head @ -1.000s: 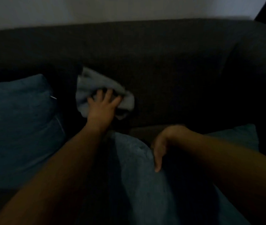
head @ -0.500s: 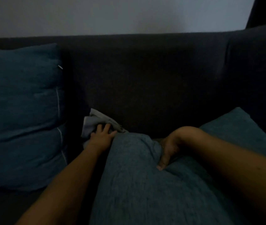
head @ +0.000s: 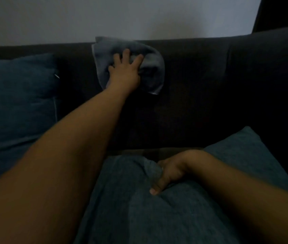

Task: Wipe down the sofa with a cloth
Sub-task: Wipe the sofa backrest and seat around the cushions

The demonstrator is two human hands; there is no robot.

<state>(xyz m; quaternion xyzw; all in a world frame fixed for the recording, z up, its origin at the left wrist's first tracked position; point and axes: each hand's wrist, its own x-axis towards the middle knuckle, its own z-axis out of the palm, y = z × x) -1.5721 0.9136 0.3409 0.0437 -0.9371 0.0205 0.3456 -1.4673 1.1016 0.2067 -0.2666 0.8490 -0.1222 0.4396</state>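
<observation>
The dark grey sofa (head: 201, 81) fills the view, its backrest running across the upper half. My left hand (head: 124, 73) presses a grey cloth (head: 154, 74) flat against the top of the backrest, fingers spread over it. The cloth's upper edge reaches the top of the backrest. My right hand (head: 168, 175) grips the top corner of a blue cushion (head: 139, 208) in the lower middle, pulled forward off the backrest.
A second blue cushion (head: 15, 106) leans against the backrest at the left. The sofa's right armrest (head: 271, 67) rises at the right. A pale wall (head: 122, 16) stands behind the sofa. The room is dim.
My left hand has swept the cloth up from the low seam beside the cushion to the top of the backrest. My right hand keeps its hold on the cushion.
</observation>
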